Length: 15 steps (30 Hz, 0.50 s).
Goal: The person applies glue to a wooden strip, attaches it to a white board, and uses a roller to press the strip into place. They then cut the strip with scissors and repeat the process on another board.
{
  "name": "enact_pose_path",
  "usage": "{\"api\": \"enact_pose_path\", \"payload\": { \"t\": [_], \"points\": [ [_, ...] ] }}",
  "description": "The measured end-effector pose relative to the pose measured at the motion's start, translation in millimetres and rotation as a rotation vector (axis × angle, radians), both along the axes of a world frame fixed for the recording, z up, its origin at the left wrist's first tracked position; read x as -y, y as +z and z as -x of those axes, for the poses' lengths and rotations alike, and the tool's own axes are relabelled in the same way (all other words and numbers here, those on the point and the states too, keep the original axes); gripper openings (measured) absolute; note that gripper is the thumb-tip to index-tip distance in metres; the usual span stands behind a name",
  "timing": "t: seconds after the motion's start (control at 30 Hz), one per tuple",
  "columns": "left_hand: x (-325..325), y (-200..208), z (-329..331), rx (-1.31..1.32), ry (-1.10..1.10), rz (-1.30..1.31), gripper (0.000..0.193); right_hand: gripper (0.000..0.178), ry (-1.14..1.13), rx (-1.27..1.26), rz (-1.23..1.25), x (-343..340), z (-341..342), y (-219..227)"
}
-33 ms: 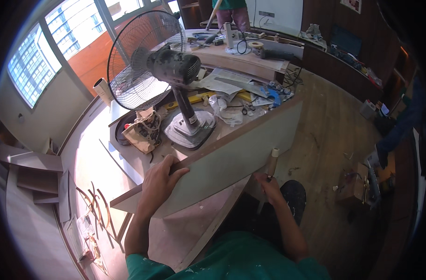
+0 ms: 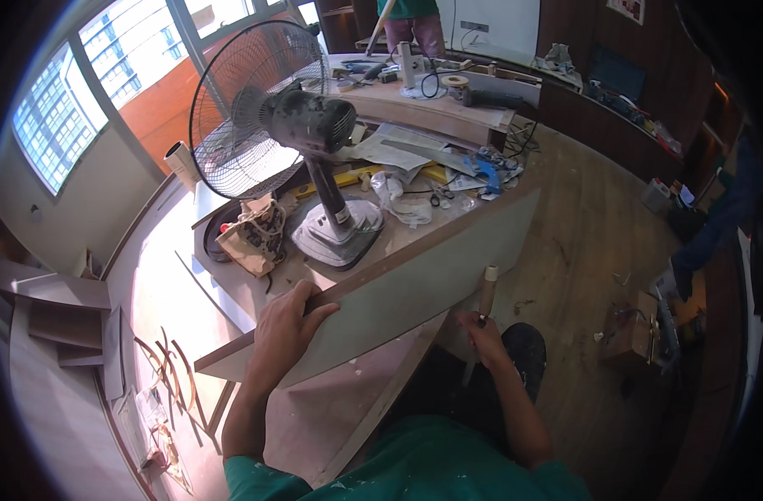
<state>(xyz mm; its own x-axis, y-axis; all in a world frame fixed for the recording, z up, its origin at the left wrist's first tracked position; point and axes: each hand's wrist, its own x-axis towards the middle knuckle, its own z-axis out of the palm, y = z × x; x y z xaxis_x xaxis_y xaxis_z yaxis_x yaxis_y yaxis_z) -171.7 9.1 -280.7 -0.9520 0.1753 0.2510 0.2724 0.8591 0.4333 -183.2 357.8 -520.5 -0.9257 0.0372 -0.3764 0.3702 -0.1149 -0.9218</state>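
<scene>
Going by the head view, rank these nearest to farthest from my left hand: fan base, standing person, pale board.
1. Pale board: gripped by your left hand.
2. Fan base: just beyond the board.
3. Standing person: at the back.

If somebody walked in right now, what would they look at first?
Probably the big black electric fan, standing on the cluttered table left of the middle. Next might be the long pale board slanting across the middle, with the person's left hand gripping its top edge. Near its lower right edge, the right hand holds a wooden-handled tool.
</scene>
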Motion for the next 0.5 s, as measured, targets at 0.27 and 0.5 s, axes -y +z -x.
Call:
{"api": "enact_pose_path", "payload": {
  "t": [0.27,0.5],
  "points": [
    [4.3,-17.5,9.6,-0.014,0.092,0.024,0.036,0.028,0.086,0.103,0.060,-39.2,-58.8,39.0],
    [-4.5,-17.8,2.6,-0.079,0.033,0.203,0.053,0.028,0.488,-0.104,-0.123,-28.3,-76.0,176.5]
  ]
}}
